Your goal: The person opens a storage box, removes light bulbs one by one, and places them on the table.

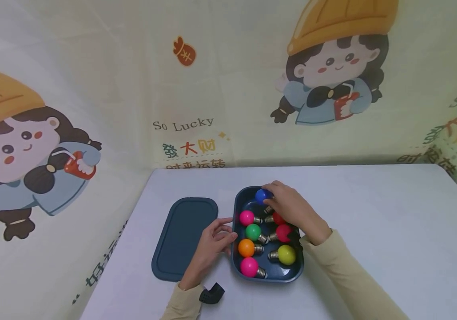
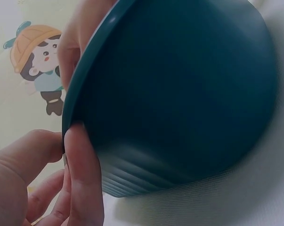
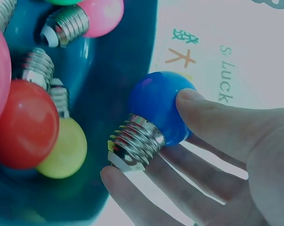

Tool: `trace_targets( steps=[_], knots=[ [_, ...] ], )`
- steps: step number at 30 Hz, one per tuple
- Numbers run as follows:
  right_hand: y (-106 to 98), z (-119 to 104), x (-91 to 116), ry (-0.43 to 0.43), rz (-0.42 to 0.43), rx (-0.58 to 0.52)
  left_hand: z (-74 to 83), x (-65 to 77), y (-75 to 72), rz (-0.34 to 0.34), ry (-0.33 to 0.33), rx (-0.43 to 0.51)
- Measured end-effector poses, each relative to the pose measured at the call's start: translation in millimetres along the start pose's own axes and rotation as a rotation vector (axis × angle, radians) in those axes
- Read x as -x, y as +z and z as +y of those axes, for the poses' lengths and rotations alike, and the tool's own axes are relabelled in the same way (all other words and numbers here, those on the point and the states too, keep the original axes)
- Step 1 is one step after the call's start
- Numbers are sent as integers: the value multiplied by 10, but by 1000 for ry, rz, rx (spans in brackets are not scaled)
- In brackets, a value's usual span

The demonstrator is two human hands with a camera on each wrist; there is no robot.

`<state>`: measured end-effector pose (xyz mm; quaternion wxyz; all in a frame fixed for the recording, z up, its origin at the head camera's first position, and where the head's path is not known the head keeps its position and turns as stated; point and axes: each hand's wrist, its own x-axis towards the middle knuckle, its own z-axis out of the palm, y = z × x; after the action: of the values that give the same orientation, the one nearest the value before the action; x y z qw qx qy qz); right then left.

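A dark teal box (image 1: 268, 278) stands on the white table (image 1: 372, 213) with several coloured bulbs in it: pink (image 1: 246, 217), green (image 1: 253, 232), orange (image 1: 246, 247), yellow (image 1: 286, 254) and red (image 1: 283, 232). My right hand (image 1: 270, 200) pinches a blue bulb (image 1: 262, 195) over the box's far end. In the right wrist view the thumb and fingers of that hand (image 3: 149, 136) grip the blue bulb (image 3: 160, 106) by its globe and metal screw base. My left hand (image 1: 226, 231) holds the box's left wall; up close, thumb and finger (image 2: 80, 165) pinch the rim of the box (image 2: 179, 94).
The box's flat teal lid (image 1: 184, 238) lies on the table just left of my left hand. A small black object (image 1: 212, 293) sits by my left wrist. Printed cartoon cloth (image 1: 196, 89) hangs behind and on both sides of the table.
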<state>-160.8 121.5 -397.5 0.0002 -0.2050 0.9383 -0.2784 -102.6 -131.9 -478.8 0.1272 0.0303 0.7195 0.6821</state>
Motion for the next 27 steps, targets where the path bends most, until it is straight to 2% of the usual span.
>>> trace_targets(
  steps=[10, 27],
  knots=[
    [-142, 61, 94, -15, 33, 6, 39, -16, -28, 17, -6, -29],
    [-365, 316, 263, 5, 59, 42, 5, -40, -39, 8, -14, -1]
  ],
)
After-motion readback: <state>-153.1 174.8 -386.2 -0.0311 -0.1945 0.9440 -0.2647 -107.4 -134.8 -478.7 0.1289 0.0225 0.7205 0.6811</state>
